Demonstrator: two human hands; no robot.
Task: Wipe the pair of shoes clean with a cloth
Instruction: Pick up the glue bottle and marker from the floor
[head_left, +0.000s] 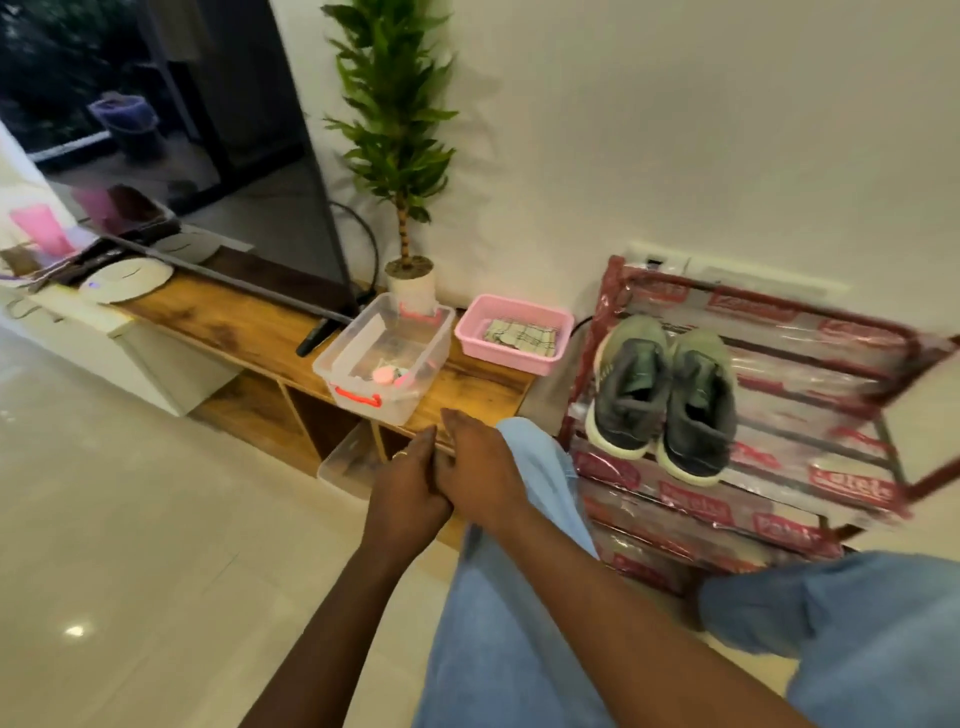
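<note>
Right of the pink basket (504, 356), the pair of shoes (662, 395) sits on a rack (831, 488); the cloth (522, 338) lies inside that basket. Below it, left hand (410, 483) and right hand (478, 467) touch, fingers loose, grasping nothing (wiping likely unstarted). Next: reach for the cloth.

left hand (408, 486) and right hand (480, 467) meet out front, touching side by side, fingers (458, 427) relaxed.

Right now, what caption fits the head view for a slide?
Left hand touches right hand; shoes sit on the red rack, cloth in the pink basket.
</note>
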